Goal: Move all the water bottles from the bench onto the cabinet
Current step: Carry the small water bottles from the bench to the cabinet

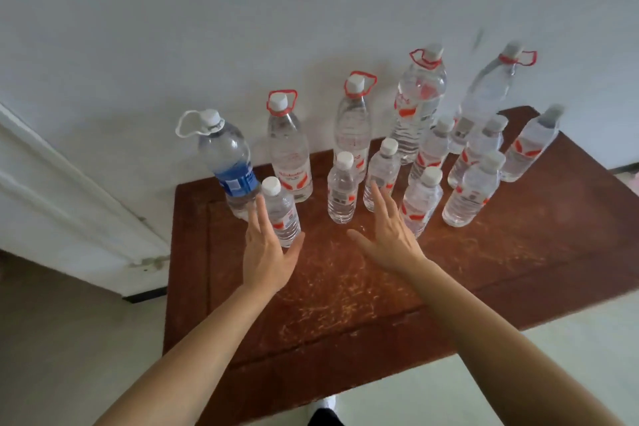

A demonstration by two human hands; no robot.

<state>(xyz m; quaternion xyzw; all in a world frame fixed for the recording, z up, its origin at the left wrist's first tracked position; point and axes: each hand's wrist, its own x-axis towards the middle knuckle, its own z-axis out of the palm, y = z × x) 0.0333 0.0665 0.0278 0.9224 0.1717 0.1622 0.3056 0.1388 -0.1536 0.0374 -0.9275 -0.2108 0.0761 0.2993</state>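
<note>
Crowding the cabinet (345, 294): five large bottles (288, 149), eight small bottles (342, 194); left hand (266, 252), right hand (390, 239) spread wide.

I can't read the print on any bottle; it's too soft. The far-right bottle (530, 149) is smeared by blur. The left hand (266, 259) hides the base of the nearest small bottle (280, 209). A shoe (326, 405) is cut off below.
</note>
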